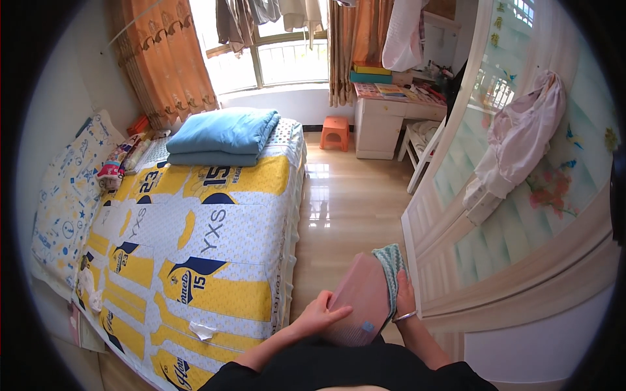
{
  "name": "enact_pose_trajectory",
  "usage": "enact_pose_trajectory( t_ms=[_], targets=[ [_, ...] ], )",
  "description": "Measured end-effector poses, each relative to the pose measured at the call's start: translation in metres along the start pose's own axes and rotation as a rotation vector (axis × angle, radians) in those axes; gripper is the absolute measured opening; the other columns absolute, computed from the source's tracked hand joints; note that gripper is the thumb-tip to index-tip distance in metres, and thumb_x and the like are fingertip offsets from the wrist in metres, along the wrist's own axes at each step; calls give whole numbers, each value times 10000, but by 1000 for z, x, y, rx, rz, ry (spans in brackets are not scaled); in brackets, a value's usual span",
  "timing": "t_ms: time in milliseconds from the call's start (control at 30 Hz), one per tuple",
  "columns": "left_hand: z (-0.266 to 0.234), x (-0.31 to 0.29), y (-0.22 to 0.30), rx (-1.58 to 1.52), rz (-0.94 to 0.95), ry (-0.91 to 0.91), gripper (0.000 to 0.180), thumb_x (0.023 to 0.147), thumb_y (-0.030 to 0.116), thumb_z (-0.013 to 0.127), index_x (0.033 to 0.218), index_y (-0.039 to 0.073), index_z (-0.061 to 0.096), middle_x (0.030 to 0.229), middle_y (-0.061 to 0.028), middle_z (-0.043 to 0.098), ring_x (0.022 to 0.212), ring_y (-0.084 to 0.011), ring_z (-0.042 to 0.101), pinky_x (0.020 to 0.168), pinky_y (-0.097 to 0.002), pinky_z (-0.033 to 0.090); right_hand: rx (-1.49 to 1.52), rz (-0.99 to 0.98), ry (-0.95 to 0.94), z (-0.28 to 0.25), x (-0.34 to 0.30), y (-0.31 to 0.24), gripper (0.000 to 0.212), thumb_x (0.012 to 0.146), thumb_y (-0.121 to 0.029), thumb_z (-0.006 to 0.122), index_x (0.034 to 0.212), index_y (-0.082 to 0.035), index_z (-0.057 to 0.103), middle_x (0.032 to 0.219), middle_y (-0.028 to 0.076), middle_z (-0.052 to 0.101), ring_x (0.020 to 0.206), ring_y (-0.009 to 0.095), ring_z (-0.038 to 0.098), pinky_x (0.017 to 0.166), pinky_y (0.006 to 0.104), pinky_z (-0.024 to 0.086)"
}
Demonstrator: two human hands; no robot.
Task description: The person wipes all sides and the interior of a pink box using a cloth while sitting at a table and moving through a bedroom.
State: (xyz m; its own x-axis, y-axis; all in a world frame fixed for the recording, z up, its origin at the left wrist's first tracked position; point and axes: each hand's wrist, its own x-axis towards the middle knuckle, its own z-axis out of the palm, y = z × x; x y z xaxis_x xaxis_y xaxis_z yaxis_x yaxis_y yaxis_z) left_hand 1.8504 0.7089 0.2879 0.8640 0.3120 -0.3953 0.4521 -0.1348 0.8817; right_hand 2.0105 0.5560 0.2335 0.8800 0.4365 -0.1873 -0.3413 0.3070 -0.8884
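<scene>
A flat pink rectangular box [358,293], with a small blue label near its lower edge, is held tilted in front of my body. My left hand [321,314] grips its left side, the thumb lying across the pink face. On the box's right side, my right hand [405,297] presses a green-and-white striped cloth [388,262] against the edge. The fingers of that hand are partly hidden behind the cloth. A bracelet circles my right wrist.
To my left is a bed [215,260] with a yellow-and-white sheet, a folded blue quilt [222,133] and a white paper scrap [203,331]. Ahead stand an orange stool [335,133] and a cluttered white desk [378,124]. Pink clothing [521,143] hangs on the wardrobe door at right.
</scene>
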Motion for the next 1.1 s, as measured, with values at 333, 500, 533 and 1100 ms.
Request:
enact_pose_trajectory(
  t_ms=[333, 500, 533, 1100],
  targets=[
    [-10, 94, 40, -112, 89, 160, 585, 774, 359, 678, 1116, -30, 406, 1013, -133, 533, 951, -178, 512, 837, -303, 418, 327, 237, -214, 32, 98, -29, 563, 918, -487, 368, 1212, -16, 456, 1145, 113, 557, 1021, 232, 561, 879, 356, 463],
    [-17, 152, 83, -189, 153, 271, 560, 786, 347, 670, 1109, -25, 404, 1009, -116, 526, 937, -158, 502, 824, -295, 420, 61, 286, -181, 25, 143, -32, 532, 905, -479, 426, 1167, -19, 479, 1067, 93, 556, 931, 186, 559, 804, 324, 472],
    [-16, 163, 92, -245, 181, 286, 556, 788, 342, 670, 1111, -24, 404, 1005, -110, 526, 931, -149, 500, 818, -289, 421, -51, 310, -192, 18, 150, -32, 527, 901, -471, 441, 1170, -19, 477, 1068, 94, 552, 939, 186, 552, 810, 328, 466],
    [-53, 279, 120, -78, 204, 287, 573, 797, 283, 675, 1166, 1, 340, 1033, -90, 493, 956, -138, 480, 844, -282, 405, -121, 373, -250, 40, 277, -71, 487, 890, -380, 516, 1160, 23, 468, 1047, 88, 553, 896, 173, 540, 759, 307, 464]
  ],
)
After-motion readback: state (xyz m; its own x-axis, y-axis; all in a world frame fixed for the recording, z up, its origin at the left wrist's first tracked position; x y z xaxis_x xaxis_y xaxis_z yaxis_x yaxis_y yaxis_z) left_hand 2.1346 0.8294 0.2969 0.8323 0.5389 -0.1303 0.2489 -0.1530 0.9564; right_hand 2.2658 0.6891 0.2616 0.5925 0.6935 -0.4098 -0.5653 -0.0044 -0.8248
